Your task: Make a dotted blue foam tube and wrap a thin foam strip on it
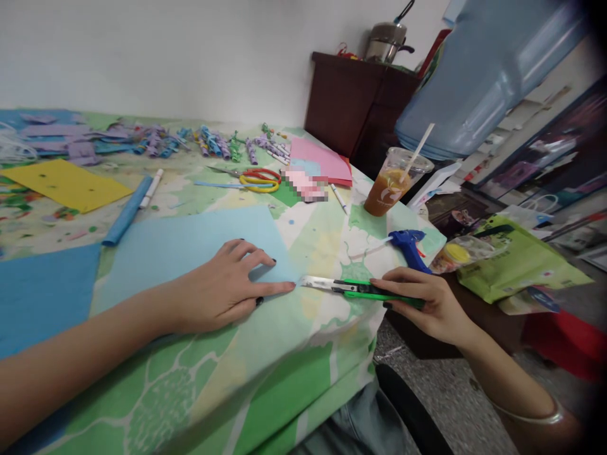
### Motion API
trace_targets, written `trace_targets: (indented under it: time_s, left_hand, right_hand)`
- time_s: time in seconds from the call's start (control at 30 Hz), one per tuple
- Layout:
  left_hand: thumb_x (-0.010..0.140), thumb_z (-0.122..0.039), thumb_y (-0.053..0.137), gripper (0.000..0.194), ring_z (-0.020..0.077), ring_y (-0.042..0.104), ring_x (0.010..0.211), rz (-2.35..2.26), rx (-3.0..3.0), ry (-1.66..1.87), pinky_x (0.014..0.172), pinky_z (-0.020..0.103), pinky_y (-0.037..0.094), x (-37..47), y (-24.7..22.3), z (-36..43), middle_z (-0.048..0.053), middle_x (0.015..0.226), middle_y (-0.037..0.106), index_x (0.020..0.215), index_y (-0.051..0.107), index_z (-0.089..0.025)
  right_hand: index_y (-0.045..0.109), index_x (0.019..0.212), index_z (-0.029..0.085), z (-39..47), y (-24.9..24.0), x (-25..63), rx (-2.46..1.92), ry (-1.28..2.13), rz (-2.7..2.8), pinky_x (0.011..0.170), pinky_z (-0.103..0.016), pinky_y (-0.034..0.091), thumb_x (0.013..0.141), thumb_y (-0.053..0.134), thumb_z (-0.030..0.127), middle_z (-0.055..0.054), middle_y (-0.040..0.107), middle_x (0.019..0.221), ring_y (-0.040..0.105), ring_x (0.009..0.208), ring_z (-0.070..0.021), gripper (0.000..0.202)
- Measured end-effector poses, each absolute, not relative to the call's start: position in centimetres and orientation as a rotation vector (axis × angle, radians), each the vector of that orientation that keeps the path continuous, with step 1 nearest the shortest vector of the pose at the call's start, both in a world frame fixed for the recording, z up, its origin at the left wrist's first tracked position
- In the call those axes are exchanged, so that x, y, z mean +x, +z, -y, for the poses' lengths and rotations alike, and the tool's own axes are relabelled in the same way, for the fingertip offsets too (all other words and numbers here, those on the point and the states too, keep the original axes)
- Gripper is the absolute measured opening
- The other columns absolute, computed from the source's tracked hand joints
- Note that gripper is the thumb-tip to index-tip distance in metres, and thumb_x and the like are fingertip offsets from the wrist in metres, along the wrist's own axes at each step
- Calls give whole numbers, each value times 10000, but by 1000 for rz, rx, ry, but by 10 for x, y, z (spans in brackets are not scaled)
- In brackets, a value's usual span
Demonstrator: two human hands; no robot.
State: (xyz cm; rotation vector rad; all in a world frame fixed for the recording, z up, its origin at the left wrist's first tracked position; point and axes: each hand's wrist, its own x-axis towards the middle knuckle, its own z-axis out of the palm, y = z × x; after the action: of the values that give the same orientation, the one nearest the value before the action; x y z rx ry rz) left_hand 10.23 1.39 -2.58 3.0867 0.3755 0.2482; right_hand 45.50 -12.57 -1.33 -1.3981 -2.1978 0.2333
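Observation:
A light blue sheet of paper (190,237) lies on the patterned tablecloth, and my left hand (227,287) rests flat on it with the fingers spread. My left index fingertip is at the sheet's right corner. In my right hand (431,297) is a green and black utility knife (360,289), held from the right side. Its metal blade end points left and reaches close to that corner and my fingertip; whether blade and paper touch I cannot tell. Part of the sheet is hidden under my left hand and forearm.
Behind the sheet lie scissors (263,180), a rolled blue paper (127,212), yellow paper (66,183) and pink paper (322,158). A drink cup (386,189) and a blue glue gun (408,245) are near the table's right edge. Darker blue paper (42,297) lies left.

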Motion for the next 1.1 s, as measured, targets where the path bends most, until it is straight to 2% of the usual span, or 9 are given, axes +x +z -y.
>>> trace_targets:
  time_s: [0.37, 0.6, 1.1]
  left_hand:
    - [911, -261, 386, 522, 298, 366, 1039, -389, 3073, 244, 937, 533, 289, 101, -30, -14, 76, 1238, 420, 1385, 373, -478]
    - [914, -284, 395, 478, 296, 380, 1050, -392, 3066, 283, 945, 507, 293, 101, -31, -15, 72, 1228, 447, 1354, 432, -465]
    - [913, -264, 401, 483, 312, 375, 1063, -378, 3080, 280, 930, 536, 333, 101, -30, -13, 92, 1215, 443, 1362, 431, -440]
  right_hand:
    - [663, 1192, 236, 130, -14, 453, -1423, 192, 2214, 738, -286, 541, 856, 583, 179, -93, 662, 1036, 655, 879, -180, 350]
    - [663, 1191, 247, 139, -15, 448, -1459, 151, 2193, 730, -289, 545, 851, 574, 167, -96, 656, 1059, 658, 873, -183, 360]
    - [621, 1240, 215, 147, -17, 442, -1392, 151, 2205, 749, -251, 521, 850, 572, 96, -101, 631, 1081, 636, 926, -165, 411]
